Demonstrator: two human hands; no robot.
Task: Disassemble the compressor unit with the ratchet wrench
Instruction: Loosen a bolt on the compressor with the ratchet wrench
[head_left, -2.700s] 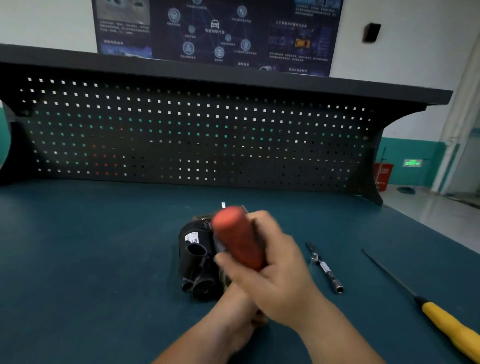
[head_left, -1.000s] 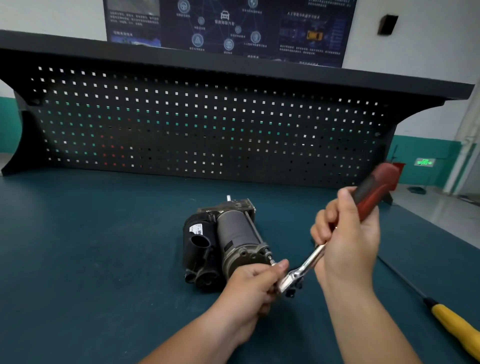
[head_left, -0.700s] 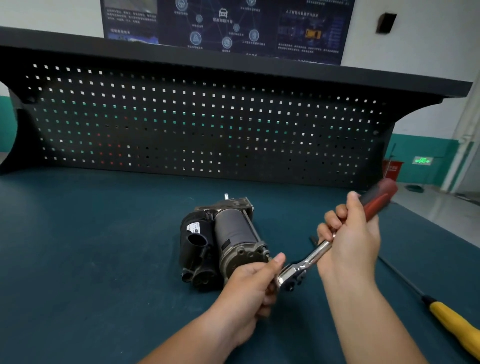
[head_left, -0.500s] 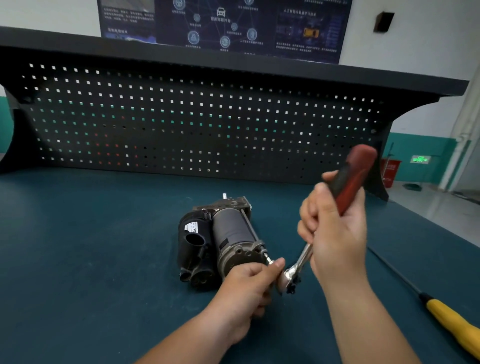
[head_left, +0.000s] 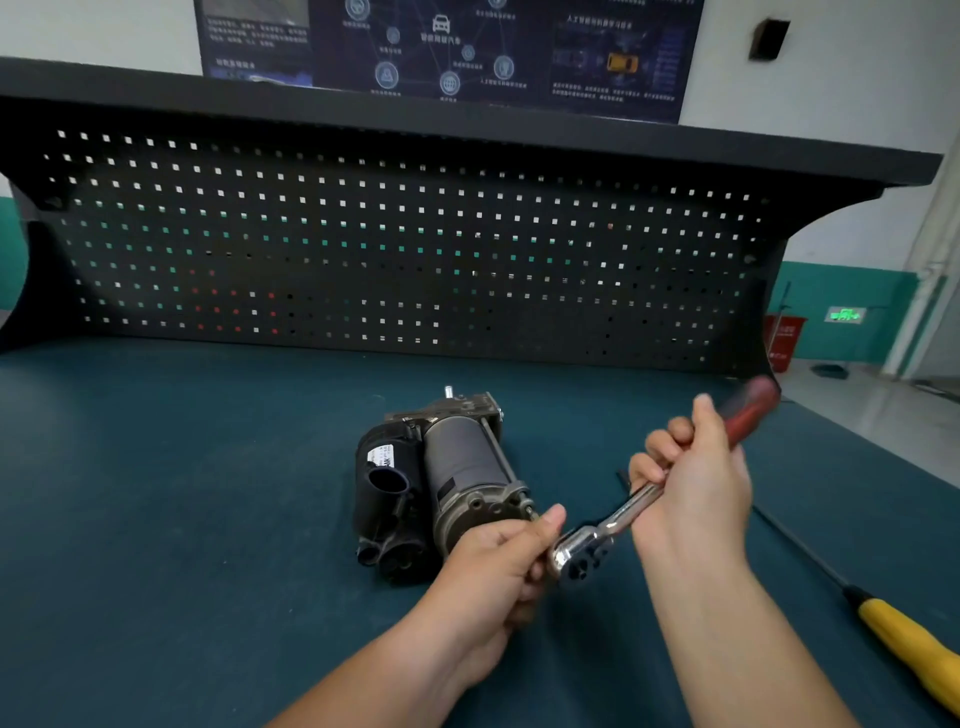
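Lying on its side mid-bench (head_left: 156, 493): compressor unit (head_left: 457, 478), with the ratchet wrench (head_left: 618, 517) head at its near end. Left hand (head_left: 498, 566) fingers curl tight at the head, thumb against it; socket and bolt hidden beneath. Right hand (head_left: 696, 483) fingers clamp the red handle, tip motion-blurred. Handle sits lower and further right than half a second ago.

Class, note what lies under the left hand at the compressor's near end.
The left hand covers the near corner of the compressor, beside the head of the ratchet wrench. Any socket or bolt beneath it is hidden.
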